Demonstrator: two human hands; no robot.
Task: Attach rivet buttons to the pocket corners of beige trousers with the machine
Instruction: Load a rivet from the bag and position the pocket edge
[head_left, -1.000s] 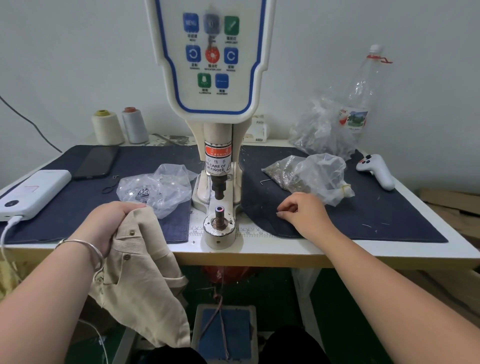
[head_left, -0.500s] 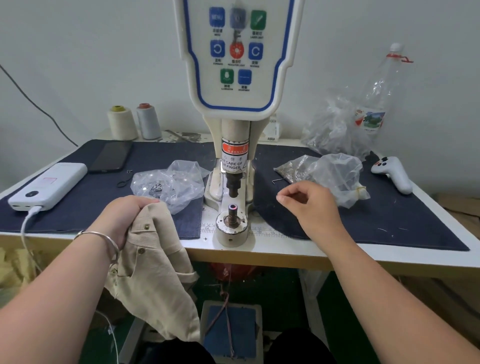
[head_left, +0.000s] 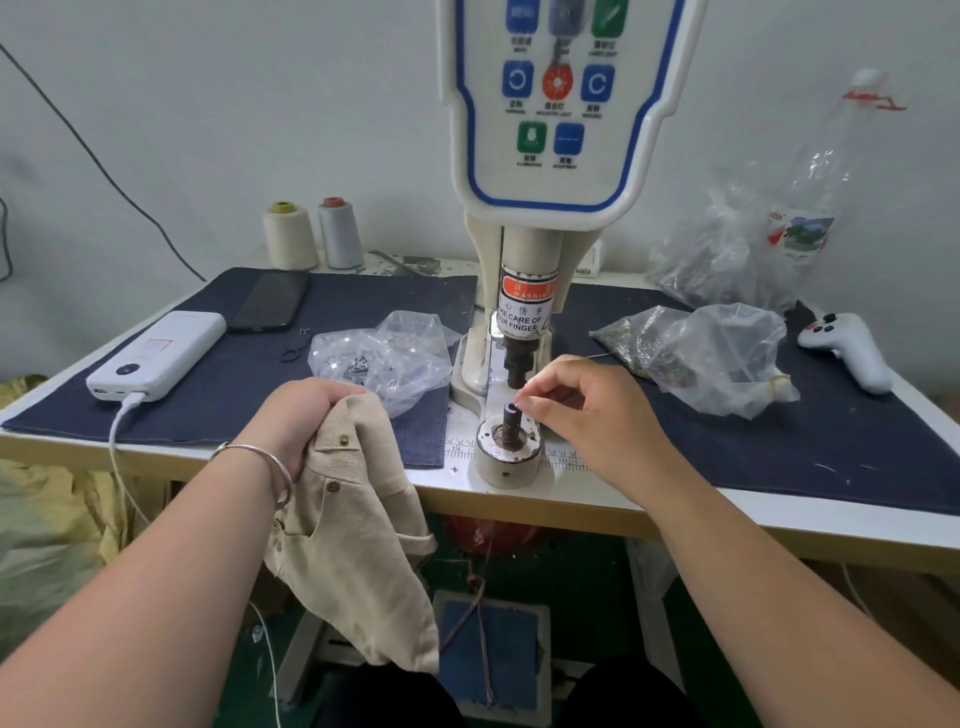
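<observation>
A small garment workshop: at twelve o'clock a cream press machine with a blue-edged button panel (head_left: 563, 104) stands on a white worktable (head_left: 779, 512), two thread cones (head_left: 311, 234) at eleven, clear plastic bags of metal fittings (head_left: 722, 348) at two.

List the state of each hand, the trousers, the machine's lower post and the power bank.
left hand: grips the trousers
right hand: fingertips pinched at the lower post
trousers: bunched, hanging off the table edge
lower post: no cloth over it
power bank: cable plugged in
</observation>
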